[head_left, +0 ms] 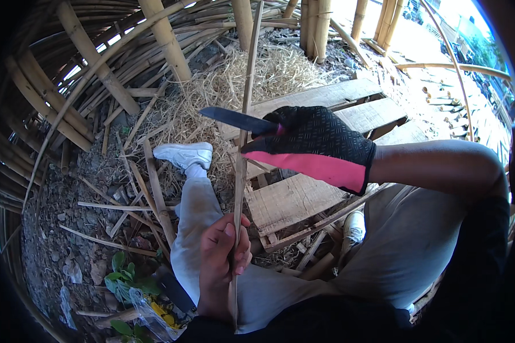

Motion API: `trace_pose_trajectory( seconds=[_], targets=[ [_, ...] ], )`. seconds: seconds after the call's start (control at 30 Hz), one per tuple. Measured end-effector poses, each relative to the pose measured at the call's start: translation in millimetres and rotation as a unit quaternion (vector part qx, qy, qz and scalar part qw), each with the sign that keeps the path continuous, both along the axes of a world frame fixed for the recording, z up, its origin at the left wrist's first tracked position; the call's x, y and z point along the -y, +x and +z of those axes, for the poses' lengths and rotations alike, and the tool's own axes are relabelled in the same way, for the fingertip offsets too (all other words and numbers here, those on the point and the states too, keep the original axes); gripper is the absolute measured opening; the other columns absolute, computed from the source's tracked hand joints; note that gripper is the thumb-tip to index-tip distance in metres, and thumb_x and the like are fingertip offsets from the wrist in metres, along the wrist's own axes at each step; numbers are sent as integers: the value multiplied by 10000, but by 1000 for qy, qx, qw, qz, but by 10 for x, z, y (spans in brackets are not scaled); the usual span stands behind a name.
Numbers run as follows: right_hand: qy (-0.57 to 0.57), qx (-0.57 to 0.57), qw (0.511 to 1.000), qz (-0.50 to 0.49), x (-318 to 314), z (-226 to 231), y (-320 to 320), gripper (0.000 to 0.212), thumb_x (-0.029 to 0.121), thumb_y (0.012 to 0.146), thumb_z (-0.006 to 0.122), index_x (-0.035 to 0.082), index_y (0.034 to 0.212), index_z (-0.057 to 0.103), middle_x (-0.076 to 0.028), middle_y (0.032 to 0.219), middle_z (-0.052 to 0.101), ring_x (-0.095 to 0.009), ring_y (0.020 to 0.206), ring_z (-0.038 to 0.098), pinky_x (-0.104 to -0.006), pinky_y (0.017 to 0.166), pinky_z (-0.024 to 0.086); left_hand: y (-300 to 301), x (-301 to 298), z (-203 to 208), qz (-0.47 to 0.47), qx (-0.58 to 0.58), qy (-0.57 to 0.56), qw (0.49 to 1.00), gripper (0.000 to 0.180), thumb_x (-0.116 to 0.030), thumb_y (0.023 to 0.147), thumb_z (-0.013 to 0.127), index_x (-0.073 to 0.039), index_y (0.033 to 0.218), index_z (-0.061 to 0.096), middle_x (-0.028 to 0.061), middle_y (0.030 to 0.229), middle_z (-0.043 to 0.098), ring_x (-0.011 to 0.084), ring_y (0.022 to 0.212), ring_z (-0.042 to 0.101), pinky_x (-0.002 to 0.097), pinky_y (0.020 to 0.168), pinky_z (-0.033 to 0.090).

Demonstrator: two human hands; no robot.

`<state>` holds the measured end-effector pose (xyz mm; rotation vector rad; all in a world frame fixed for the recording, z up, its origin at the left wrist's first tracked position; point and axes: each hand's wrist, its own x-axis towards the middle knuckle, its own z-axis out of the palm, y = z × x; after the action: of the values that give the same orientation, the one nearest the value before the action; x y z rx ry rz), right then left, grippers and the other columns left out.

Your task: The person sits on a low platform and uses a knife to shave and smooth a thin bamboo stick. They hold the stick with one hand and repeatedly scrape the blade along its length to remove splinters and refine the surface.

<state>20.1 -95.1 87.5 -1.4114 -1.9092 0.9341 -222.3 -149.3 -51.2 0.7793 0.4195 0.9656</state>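
A long, thin bamboo strip [249,74] stands nearly upright in the picture, running from the top edge down to my lap. My bare left hand [224,251] is closed around its lower part. Higher up, my right hand [315,143], in a black and pink glove, grips a knife [233,118]. The dark blade points left and crosses the strip. The glove's pink edge lies right beside the strip; whether its fingers also touch the strip is hidden.
A wooden pallet [294,203] lies between my legs. Beyond it is a heap of pale shavings [234,80]. Bamboo poles [166,40] stand at the back, and loose strips [120,207] litter the ground on the left. A plastic bag [151,313] sits near a green plant [120,277].
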Motion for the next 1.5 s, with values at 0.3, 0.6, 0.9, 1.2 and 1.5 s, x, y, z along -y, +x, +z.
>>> trace_pose_trajectory(
  seconds=[0.3, 0.6, 0.9, 1.2, 1.5],
  targets=[
    [127, 166, 976, 67, -77, -54, -43, 287, 338, 902, 729, 82, 1031, 743, -141, 785, 695, -279, 736, 695, -372, 668, 542, -4, 7, 0, -25, 18, -2, 1000, 372, -326, 1080, 472, 35, 1155, 526, 7, 593, 447, 67, 378, 415, 216, 361, 334],
    [281, 334, 899, 36, 30, 44, 10, 281, 368, 846, 726, 127, 990, 739, -84, 807, 708, -300, 762, 707, -417, 675, 564, 73, -26, -41, -49, 30, -23, 998, 333, -292, 1058, 527, 7, 1203, 504, -9, 600, 433, 63, 405, 427, 219, 375, 327],
    [141, 344, 925, 82, -74, 300, 354, 256, 350, 916, 684, 119, 1018, 723, -101, 854, 710, -303, 802, 704, -413, 734, 570, 257, 196, 114, 96, -203, 143, 964, 428, -27, 950, 600, 12, 1354, 464, 40, 787, 599, 93, 565, 583, 218, 470, 463],
    [329, 163, 930, 33, -72, 573, 1150, 300, 295, 970, 691, 91, 1188, 707, -130, 1010, 738, -190, 862, 695, -328, 852, 560, 450, 55, 545, 103, -427, 341, 831, 270, -130, 1002, 540, 57, 1131, 685, 60, 763, 670, 95, 703, 633, 232, 601, 492],
    [207, 237, 949, -30, -243, -44, 1965, 442, 507, 965, 596, 283, 1344, 640, -95, 1161, 724, -304, 1023, 703, -401, 928, 543, 1447, -755, 706, -71, -481, 376, 789, 219, -180, 963, 658, 19, 1024, 728, 62, 830, 722, 100, 789, 657, 266, 719, 515]
  ],
)
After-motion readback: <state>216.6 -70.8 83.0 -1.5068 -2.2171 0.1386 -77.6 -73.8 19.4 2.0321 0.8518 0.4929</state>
